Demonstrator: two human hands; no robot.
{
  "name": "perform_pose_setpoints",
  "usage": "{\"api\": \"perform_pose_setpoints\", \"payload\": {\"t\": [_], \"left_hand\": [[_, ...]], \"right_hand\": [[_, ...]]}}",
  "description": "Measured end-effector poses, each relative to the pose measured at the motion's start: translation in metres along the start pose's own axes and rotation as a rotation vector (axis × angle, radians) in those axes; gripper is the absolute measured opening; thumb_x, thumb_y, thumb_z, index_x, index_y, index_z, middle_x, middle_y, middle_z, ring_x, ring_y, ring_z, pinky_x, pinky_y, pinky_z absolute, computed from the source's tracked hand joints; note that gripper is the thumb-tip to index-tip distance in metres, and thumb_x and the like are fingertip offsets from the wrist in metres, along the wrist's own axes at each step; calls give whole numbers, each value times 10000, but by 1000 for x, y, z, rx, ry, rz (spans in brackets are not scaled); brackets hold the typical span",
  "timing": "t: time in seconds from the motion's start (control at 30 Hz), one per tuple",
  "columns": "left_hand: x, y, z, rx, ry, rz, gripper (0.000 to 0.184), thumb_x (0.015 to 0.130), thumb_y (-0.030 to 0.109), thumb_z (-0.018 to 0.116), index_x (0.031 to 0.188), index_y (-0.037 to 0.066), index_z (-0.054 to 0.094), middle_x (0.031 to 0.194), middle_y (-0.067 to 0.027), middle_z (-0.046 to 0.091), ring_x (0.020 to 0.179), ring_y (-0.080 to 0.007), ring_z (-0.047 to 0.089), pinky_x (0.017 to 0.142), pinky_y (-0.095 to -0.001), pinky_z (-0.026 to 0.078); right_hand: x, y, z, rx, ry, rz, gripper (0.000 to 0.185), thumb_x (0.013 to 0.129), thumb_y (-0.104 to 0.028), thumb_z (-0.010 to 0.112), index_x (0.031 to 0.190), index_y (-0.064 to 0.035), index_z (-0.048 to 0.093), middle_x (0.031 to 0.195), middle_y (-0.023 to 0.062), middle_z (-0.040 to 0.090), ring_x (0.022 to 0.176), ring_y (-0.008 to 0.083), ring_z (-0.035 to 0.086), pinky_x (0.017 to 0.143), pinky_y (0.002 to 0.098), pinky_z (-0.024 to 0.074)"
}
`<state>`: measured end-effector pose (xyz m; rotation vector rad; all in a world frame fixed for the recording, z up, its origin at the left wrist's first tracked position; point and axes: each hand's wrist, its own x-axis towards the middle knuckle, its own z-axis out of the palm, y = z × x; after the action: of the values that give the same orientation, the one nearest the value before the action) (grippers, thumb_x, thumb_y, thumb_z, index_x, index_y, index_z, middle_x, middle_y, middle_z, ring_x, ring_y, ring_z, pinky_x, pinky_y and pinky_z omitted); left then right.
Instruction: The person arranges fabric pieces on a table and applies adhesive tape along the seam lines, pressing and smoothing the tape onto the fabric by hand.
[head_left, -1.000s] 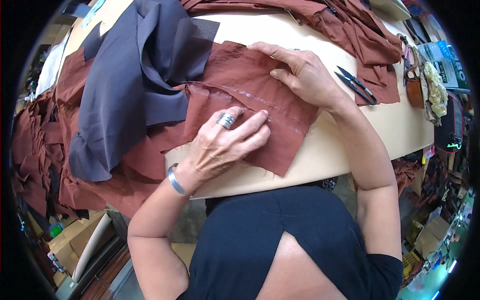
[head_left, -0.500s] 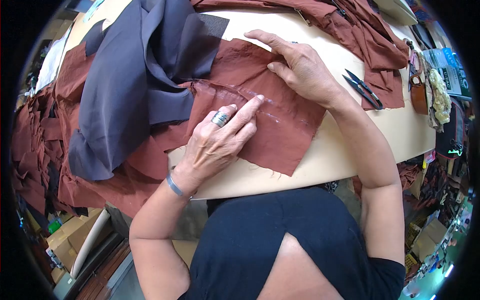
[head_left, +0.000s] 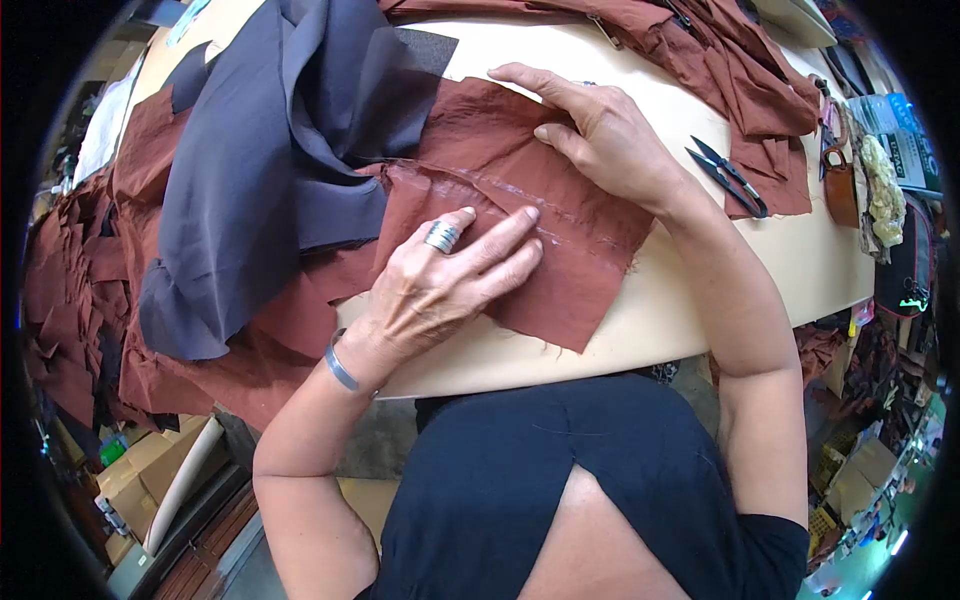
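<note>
A rust-brown fabric piece [head_left: 560, 290] lies on the pale table, with whitish lines and a slit-like fold running across it. My left hand [head_left: 440, 270], wearing a wide ring and a bracelet, rests on this fabric with its fingers stretched out over the marked lines. At the fabric's upper right, my right hand [head_left: 610, 140] lies with thumb and index finger spread apart; its other fingers are partly hidden beneath the palm. Dark grey fabric [head_left: 240, 200] is draped over the brown cloth to the left of my hands.
Black thread snips [head_left: 728, 178] lie right of my right hand. More brown fabric [head_left: 690, 60] is heaped along the table's far side. Brown scraps [head_left: 70, 300] pile at the left. A brown leather holder [head_left: 840, 190] hangs near the right edge of the pale table [head_left: 780, 270].
My left hand's fingertips have slid slightly right and down along the marked lines, and its fingers have spread a little. My right hand stays nearly still.
</note>
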<state>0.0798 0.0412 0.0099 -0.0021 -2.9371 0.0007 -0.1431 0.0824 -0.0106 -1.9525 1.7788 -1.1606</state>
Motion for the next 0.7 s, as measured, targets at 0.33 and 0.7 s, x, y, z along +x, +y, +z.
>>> {"api": "perform_pose_setpoints", "payload": {"t": [0.33, 0.7], "left_hand": [[-4, 1, 7, -71, 69, -176, 287, 755, 86, 517, 1037, 57, 562, 1232, -129, 512, 929, -255, 587, 781, -306, 510], [-3, -2, 5, -32, 39, -43, 261, 754, 129, 518, 1012, 152, 551, 1259, -61, 534, 923, -239, 580, 752, -307, 501]], "right_hand": [[7, -3, 9, -111, 10, -1, 568, 733, 13, 577, 1258, -176, 472, 912, 154, 643, 833, 353, 609, 751, 435, 493], [3, -6, -11, -90, -110, 20, 732, 701, -99, 688, 1355, -191, 373, 1051, 172, 599, 887, 352, 584, 822, 426, 467]]}}
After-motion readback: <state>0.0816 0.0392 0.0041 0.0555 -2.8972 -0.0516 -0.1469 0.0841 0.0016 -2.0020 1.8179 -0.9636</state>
